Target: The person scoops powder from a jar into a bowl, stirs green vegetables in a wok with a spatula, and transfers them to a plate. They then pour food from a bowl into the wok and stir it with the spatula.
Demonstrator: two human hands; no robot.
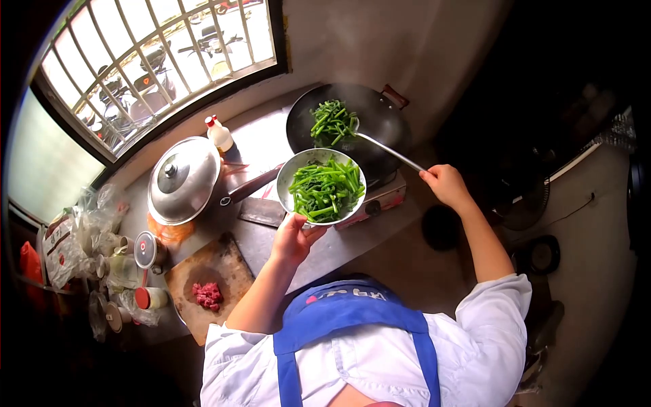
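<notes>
My left hand (293,241) grips the near rim of a white bowl (283,192) heaped with cut green stems and leaves (327,190). The bowl is held up close to the front left side of a black wok (383,119). In my right hand (445,184), fingers wrapped, is the end of a long-handled metal ladle (393,150). The ladle's head reaches into the wok, partly hidden under more of the greens (333,122). Faint steam rises over the wok, which sits on a gas stove (386,203).
Left of the wok are a lidded pan (182,180) with a dark handle, a cleaver-like blade (261,211) and red-capped bottles (218,133). Chopped red meat (207,296) lies on a wooden board (186,268). Jars (150,298) and plastic bags (71,247) crowd the far left.
</notes>
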